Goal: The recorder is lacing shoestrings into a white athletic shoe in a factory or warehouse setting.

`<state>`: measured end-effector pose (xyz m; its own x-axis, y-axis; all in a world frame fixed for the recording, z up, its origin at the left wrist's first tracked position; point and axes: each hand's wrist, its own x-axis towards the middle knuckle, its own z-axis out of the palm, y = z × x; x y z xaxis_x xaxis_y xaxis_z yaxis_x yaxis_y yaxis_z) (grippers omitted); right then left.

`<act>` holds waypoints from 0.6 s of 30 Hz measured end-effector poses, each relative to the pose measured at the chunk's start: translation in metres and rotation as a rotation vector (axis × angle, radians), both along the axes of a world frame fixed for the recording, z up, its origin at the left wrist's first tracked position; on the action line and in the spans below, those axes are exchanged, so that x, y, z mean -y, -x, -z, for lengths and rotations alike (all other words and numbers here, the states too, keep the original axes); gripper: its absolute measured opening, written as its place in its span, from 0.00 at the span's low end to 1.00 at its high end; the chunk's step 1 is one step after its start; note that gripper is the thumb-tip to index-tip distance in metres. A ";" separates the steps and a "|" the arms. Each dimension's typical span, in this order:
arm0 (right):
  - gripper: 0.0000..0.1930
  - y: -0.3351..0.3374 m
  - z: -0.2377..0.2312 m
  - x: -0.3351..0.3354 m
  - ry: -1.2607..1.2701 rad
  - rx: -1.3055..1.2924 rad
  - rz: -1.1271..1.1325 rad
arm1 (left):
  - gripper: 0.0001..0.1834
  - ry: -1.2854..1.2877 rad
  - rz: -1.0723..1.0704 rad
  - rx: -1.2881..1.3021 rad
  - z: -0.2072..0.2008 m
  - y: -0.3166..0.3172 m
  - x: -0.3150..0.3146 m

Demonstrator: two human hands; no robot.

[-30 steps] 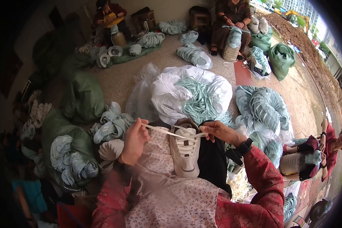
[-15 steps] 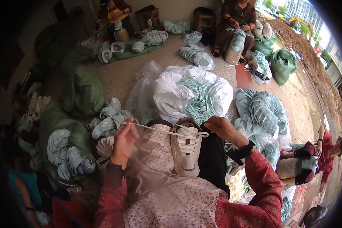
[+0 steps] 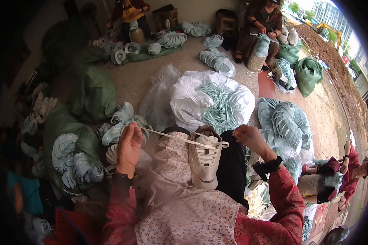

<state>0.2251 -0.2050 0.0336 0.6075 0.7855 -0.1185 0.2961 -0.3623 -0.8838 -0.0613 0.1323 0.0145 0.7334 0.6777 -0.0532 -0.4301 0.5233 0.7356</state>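
A white sneaker (image 3: 205, 173) rests on my lap, its lacing drawn across the tongue, between an apron-covered leg and a black trouser leg. My left hand (image 3: 129, 148) is closed in a pinch on one end of the white shoelace (image 3: 163, 134), which stretches taut to the top of the sneaker. A small loop of the lace sticks out at the shoe's right side. Just right of that loop, my right hand (image 3: 254, 140) has its fingers curled together; anything between them is too small to make out.
Ahead lies a white sack (image 3: 187, 100) with a bundle of pale green laces (image 3: 221, 107). Stacked pale blue shoe parts (image 3: 284, 122) stand to its right, others on a green sack (image 3: 63, 126) at left. Several people sit around, one (image 3: 351, 175) close on the right.
Both hands have moved apart, the left outward to the left and the right away from the loop. The lace stays taut in my left hand. The whole view has shifted slightly.
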 end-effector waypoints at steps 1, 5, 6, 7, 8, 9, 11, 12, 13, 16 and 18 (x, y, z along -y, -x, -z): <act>0.12 0.002 -0.003 -0.003 -0.048 -0.034 -0.015 | 0.12 -0.004 -0.005 -0.006 0.001 0.002 -0.004; 0.08 0.008 -0.009 -0.010 -0.116 -0.052 -0.080 | 0.11 0.079 -0.045 0.008 -0.005 0.005 -0.011; 0.07 0.008 -0.007 -0.011 -0.171 -0.027 -0.125 | 0.11 0.136 -0.098 -0.015 -0.008 0.004 -0.011; 0.07 0.009 -0.008 -0.014 -0.172 -0.029 -0.126 | 0.11 0.135 -0.099 -0.016 -0.013 0.002 -0.009; 0.05 0.010 -0.010 -0.018 -0.169 0.072 -0.192 | 0.11 0.222 -0.146 -0.005 -0.020 -0.001 -0.006; 0.05 0.010 -0.011 -0.022 -0.164 0.173 -0.257 | 0.12 0.309 -0.194 0.006 -0.023 -0.002 -0.004; 0.04 0.012 -0.011 -0.032 -0.205 0.264 -0.317 | 0.12 0.375 -0.145 0.098 -0.017 0.005 -0.015; 0.03 0.014 -0.011 -0.038 -0.242 0.358 -0.373 | 0.12 0.442 -0.092 0.191 -0.014 0.008 -0.020; 0.03 0.017 -0.014 -0.044 -0.240 0.358 -0.376 | 0.12 0.444 -0.095 0.192 -0.014 0.009 -0.022; 0.04 0.028 -0.021 -0.061 -0.173 0.497 -0.472 | 0.11 0.410 -0.087 0.255 -0.012 0.011 -0.027; 0.04 0.029 -0.011 -0.073 -0.261 0.623 -0.573 | 0.12 0.291 0.035 0.289 -0.010 0.012 -0.030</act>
